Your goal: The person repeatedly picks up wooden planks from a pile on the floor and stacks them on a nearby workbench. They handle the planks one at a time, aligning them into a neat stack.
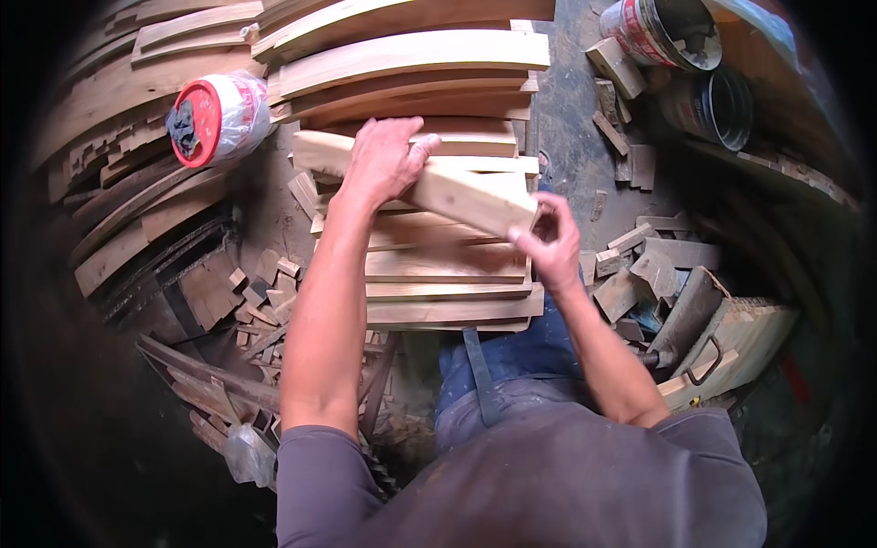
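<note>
Taking the clock from the middle of the view, a pale, straight, square-edged wooden board (475,196) lies aslant just short of twelve o'clock, its far-left end pointing between nine and ten and its near-right end between three and four. The bare left hand (382,163), at eleven, grasps it from above. The bare right hand (553,242), between two and three, grasps the right end, thumb at the near corner and fingers curled around the end.

Underneath is a stack of pale wooden boards (448,262), laid crosswise with their long edges roughly parallel. Its right ends make an uneven edge close to the right hand; its near edge, at six, lies just before the blue trousers (507,361).

At twelve, a pile of pale, gently curved wooden slats (411,57) hems the far side. A round tub with a red lid and clear plastic wrap (239,114) sits at ten, well apart from the left hand. At nine, small wooden offcuts (265,306) lie below the stack's left edge.

Toward one, a strip of grey floor (568,110) gives sideways room before the red-and-white bucket (653,36). At three, mixed wooden scraps (653,269) narrow the gap beside the right forearm.
</note>
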`<state>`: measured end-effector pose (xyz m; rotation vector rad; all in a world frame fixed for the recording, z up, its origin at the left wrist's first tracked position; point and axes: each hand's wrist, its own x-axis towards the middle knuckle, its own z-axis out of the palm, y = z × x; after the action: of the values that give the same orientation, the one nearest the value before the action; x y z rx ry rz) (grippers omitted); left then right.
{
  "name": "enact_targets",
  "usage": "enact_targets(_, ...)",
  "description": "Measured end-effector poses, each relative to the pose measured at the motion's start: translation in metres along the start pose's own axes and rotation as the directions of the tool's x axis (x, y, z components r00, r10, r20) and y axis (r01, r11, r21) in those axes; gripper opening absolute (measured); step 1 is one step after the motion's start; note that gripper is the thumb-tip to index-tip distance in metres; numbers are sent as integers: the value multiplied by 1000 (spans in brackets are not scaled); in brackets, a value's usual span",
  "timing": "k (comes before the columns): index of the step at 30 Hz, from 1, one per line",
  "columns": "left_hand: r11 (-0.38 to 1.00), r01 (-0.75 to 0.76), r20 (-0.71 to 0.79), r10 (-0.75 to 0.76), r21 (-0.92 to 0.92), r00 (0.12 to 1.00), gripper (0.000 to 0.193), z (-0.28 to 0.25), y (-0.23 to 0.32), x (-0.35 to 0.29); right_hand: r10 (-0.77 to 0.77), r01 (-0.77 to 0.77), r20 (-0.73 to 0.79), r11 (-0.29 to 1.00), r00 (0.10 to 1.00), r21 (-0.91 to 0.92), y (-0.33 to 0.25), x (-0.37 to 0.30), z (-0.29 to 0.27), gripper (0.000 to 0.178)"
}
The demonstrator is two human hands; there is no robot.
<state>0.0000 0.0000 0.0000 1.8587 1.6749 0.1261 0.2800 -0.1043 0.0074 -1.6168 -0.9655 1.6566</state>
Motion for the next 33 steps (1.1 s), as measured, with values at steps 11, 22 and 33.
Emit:
enact_targets(11, 984, 86, 128, -106, 156, 986, 42, 33, 24, -101, 16, 34, 144, 941, 989, -337, 8, 80, -67, 63)
enact_targets(22, 922, 386, 249, -381, 29, 891, 44, 49, -6, -43, 124, 241, 335, 475, 934, -847, 17, 179, 27, 49)
enact_targets(33, 894, 8, 55, -37, 448, 998, 46, 47, -58, 19, -156, 586, 570, 335, 807, -738, 18, 185, 5, 21)
